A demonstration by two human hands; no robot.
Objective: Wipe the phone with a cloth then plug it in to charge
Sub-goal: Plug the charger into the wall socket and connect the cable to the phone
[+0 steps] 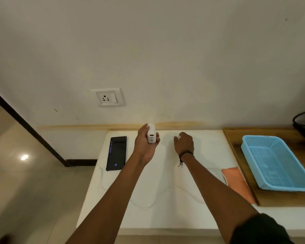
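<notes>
Left hand has its fingers curled round the white charger brick, ports facing up at the camera, I'd guess so the cable can go in. Right hand looks pinched on the cable's plug, though it's too small to be sure. Phone lies flat on the table just left of the hands, screen lit. Cloth is parked beside the basket, and the socket is up on the wall.

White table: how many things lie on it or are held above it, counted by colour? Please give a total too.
Black: 1 (phone)
White: 2 (charger gripped by the left hand; cable)
Orange: 1 (cloth)
Total: 4
</notes>
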